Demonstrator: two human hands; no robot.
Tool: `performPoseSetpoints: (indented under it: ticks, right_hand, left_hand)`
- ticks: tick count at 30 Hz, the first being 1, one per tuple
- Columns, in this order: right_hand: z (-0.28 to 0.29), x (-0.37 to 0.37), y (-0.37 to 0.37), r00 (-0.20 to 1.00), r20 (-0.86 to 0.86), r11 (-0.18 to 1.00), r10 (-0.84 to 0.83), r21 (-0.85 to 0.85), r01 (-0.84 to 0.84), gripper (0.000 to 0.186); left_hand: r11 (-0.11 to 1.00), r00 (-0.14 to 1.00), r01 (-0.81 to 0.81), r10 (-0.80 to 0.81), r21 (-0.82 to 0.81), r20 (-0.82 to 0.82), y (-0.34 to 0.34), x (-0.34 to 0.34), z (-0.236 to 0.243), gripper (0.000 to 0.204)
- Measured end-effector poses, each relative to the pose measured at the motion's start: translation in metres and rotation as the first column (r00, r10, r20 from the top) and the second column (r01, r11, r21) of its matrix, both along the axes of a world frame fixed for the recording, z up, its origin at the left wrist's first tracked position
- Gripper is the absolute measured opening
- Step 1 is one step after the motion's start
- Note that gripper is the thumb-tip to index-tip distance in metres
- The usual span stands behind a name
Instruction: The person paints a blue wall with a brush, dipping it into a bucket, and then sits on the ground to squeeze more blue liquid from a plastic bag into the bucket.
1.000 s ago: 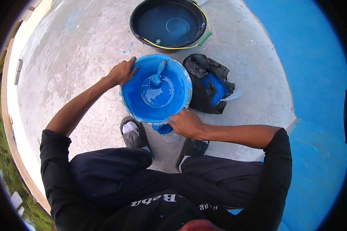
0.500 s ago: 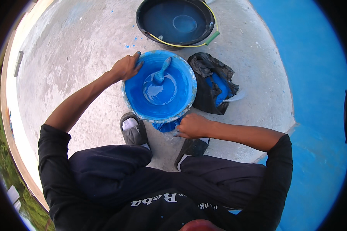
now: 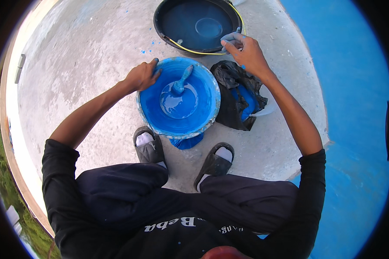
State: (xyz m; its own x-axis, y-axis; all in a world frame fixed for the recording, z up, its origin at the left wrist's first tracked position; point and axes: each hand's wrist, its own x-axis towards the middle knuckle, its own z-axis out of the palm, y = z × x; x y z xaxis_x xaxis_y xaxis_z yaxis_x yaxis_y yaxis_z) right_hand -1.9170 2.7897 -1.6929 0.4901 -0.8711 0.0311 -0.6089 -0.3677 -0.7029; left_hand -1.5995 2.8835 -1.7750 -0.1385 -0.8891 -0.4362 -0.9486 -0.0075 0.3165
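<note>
My left hand (image 3: 143,76) grips the upper left rim of a blue bucket (image 3: 212,110) crusted with paint, thumb and fingertips over the edge. A blue-coated paintbrush (image 3: 183,80) leans inside it, its bristles at the wet blue paint (image 3: 175,105) on the bottom. My right hand (image 3: 247,55), fingers smeared grey-blue, is over the near right rim of a black bucket (image 3: 160,32) of dark water. Its fingers are curled together where the yellow wire handle (image 3: 190,48) passes; what they hold, if anything, is hidden.
Right of the blue bucket stands a crumpled black plastic bag (image 3: 229,110) with blue material inside. A bit of blue plastic (image 3: 188,141) pokes out under the bucket, near my sandalled feet (image 3: 218,159). A blue-painted surface (image 3: 354,108) borders the grey concrete floor (image 3: 86,52).
My right hand has moved from the near side of the blue bucket, up and away to the black bucket's rim, covering the green handle grip. My left hand stays on the rim.
</note>
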Motion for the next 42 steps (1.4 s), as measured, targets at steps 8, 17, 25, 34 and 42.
performPoseSetpoints:
  ticks: [8, 17, 25, 34, 42]
  right_hand:
    - [-0.052, 0.02, -0.066, 0.903, -0.367, 0.922, -0.225, -0.378, 0.076, 0.035]
    - [-0.055, 0.056, -0.097, 0.72, -0.667, 0.969, -0.191, -0.247, 0.028, 0.032]
    - [-0.062, 0.037, -0.109, 0.946, -0.324, 0.994, -0.01, 0.098, 0.044, 0.026]
    - [-0.041, 0.016, -0.094, 0.999, -0.05, 0.997, -0.02, 0.068, 0.023, 0.029]
    - [-0.032, 0.001, -0.068, 0.936, 0.254, 0.917, -0.242, 0.374, 0.135, 0.023]
  left_hand:
    - [1.0, 1.0, 0.009, -0.009, 0.002, 0.019, 0.001, 0.0, 0.005, 0.059]
    - [0.996, 0.999, 0.027, -0.028, -0.08, -0.017, 0.005, 0.004, -0.001, 0.05]
    - [0.999, 1.0, 0.015, -0.015, -0.05, -0.009, 0.005, 0.001, -0.001, 0.052]
    - [0.996, 0.997, -0.07, 0.068, -0.047, -0.036, 0.009, 0.006, -0.007, 0.052]
    - [0.949, 0.977, -0.083, 0.018, -0.304, -0.211, 0.023, 0.013, -0.008, 0.041]
